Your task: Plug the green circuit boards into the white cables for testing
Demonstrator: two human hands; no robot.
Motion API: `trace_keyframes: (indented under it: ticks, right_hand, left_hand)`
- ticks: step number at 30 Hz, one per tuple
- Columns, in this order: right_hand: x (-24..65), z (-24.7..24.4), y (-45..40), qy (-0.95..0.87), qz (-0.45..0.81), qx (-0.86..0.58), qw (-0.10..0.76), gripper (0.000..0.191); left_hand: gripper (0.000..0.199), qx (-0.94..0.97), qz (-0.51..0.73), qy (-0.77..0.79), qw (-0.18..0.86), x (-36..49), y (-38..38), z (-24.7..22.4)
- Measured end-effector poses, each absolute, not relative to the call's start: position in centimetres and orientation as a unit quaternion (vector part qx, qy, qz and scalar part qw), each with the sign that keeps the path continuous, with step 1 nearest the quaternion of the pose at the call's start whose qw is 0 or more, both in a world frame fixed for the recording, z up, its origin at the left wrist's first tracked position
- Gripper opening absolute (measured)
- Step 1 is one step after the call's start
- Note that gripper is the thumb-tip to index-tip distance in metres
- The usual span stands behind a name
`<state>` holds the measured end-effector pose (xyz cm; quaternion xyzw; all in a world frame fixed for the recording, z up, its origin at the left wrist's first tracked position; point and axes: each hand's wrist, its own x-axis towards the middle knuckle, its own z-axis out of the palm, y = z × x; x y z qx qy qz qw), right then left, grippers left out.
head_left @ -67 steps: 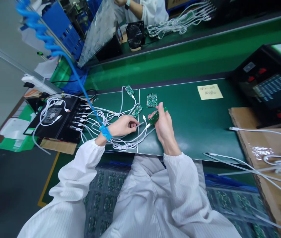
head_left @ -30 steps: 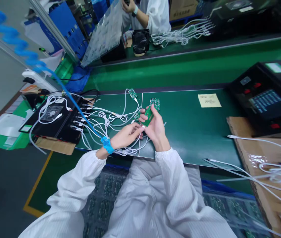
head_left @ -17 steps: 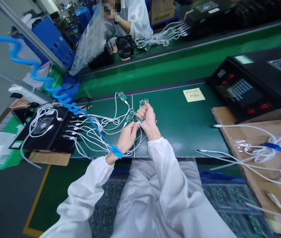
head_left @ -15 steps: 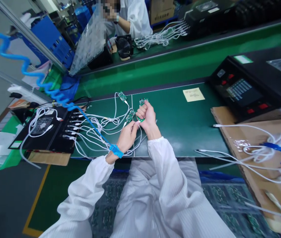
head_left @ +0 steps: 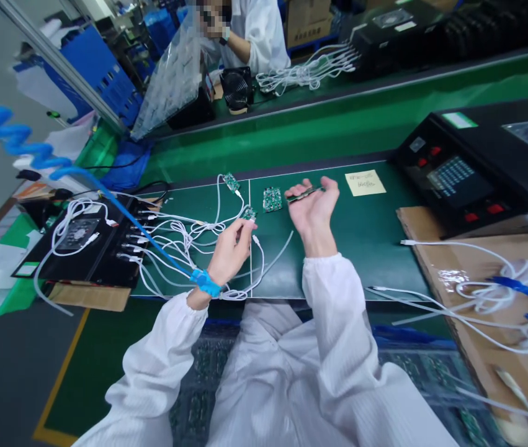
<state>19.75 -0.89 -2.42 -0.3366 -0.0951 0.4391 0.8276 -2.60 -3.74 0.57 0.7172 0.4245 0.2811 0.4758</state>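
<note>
My right hand (head_left: 314, 211), palm up, holds a thin circuit board (head_left: 301, 195) edge-on between its fingers and thumb. Left of it, a green circuit board (head_left: 272, 199) lies flat on the mat. My left hand (head_left: 232, 249) wears a blue wrist strap (head_left: 206, 283), its fingertips pinched at the white plug of a cable by another small board (head_left: 249, 213). Farther back, a board (head_left: 231, 182) is joined to a white cable. A loose white plug (head_left: 255, 239) lies just right of my left fingers.
A black box (head_left: 82, 239) with several white cables stands at left, a black unit with a screen (head_left: 454, 177) at right. Cables lie on cardboard (head_left: 424, 248). A yellow note (head_left: 365, 182) is on the mat. Across the bench sits a person (head_left: 264, 37).
My hands have moved apart. The right one has gone right with a board, uncovering the flat board. The left one has moved slightly left to the small board's plug.
</note>
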Motion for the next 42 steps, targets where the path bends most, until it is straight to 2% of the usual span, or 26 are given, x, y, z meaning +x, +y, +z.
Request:
trace_keyframes:
  ticks: [4, 11, 22, 28, 36, 39, 42]
  right_hand:
    - [14.9, -1.3, -3.3, -0.153, 0.471, -0.353, 0.794, 0.032]
    - [12.2, 0.4, -6.1, -0.216, 0.419, -0.424, 0.773, 0.035]
    - [10.6, -0.2, -6.0, -0.213, 0.38, -0.433, 0.789, 0.033]
    - [9.5, -0.5, -6.2, -0.222, 0.338, -0.441, 0.801, 0.038]
    - [8.3, -1.1, -5.7, -0.184, 0.393, -0.408, 0.803, 0.038]
    - [8.6, -1.0, -5.6, -0.169, 0.409, -0.405, 0.801, 0.041]
    - [9.1, -1.0, -5.6, -0.153, 0.385, -0.407, 0.815, 0.041]
  left_hand:
    - [0.036, 0.721, 0.305, 0.399, 0.477, -1.2, -3.5, 0.8]
    - [0.034, 0.696, 0.329, 0.386, 0.508, -1.6, -3.9, 0.5]
    - [0.027, 0.68, 0.363, 0.365, 0.521, -1.8, -3.8, 0.0]
    - [0.032, 0.647, 0.396, 0.362, 0.542, -1.8, -3.7, -0.4]
    - [0.029, 0.635, 0.376, 0.386, 0.554, -2.2, -4.5, 0.3]
    - [0.025, 0.723, 0.322, 0.37, 0.487, -5.2, -3.3, 2.7]
    - [0.02, 0.828, 0.292, 0.416, 0.235, -11.4, -0.6, 5.8]
